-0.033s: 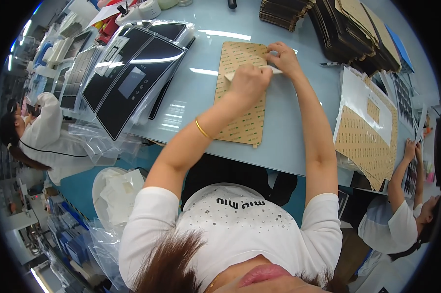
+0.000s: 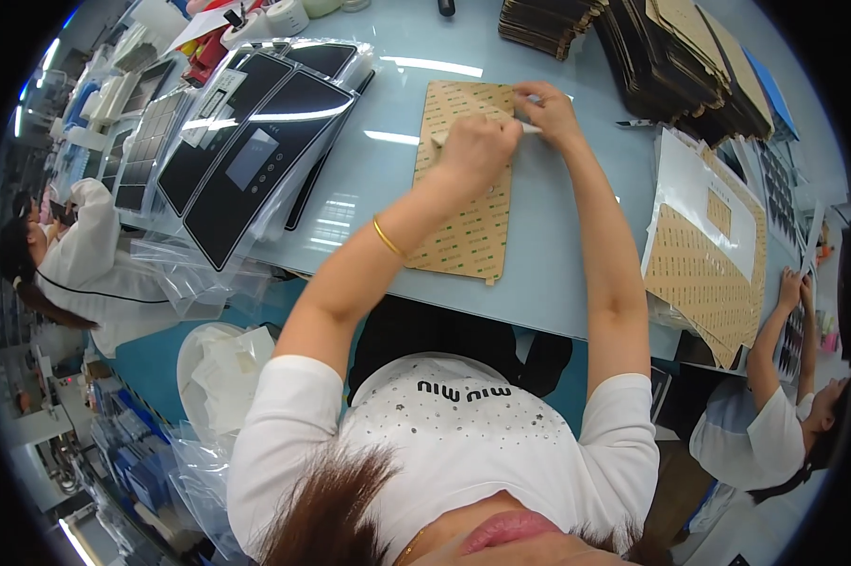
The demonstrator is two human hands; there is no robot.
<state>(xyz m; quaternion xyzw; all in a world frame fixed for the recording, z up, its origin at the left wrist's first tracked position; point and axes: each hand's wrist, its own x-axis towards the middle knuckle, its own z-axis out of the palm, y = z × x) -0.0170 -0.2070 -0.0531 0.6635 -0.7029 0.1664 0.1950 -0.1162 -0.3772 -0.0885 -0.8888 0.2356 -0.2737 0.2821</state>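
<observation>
On the table in front of me lies a flat tan-backed panel (image 2: 463,236), a long rectangle printed with rows of small green marks and carrying a small tab at its near edge. Closed in a fist over its upper part, my left hand (image 2: 482,151) grips a slim white tool (image 2: 531,129) that pokes out on both sides of the fist. My right hand (image 2: 550,113) is at the panel's far right edge, fingers curled and pinching that edge near the corner. The fingertips there are partly hidden.
To the left lie black glossy panels (image 2: 256,170) in clear plastic bags. Dark tan-edged stacks (image 2: 661,57) stand at the far right, near a knife (image 2: 636,124). A tan-and-white sheet pile (image 2: 703,236) lies right. A white bin (image 2: 199,377) stands below the table. Co-workers sit on both sides.
My left fist has shifted slightly away from me along the panel with the white tool. The right hand stays at the panel's edge.
</observation>
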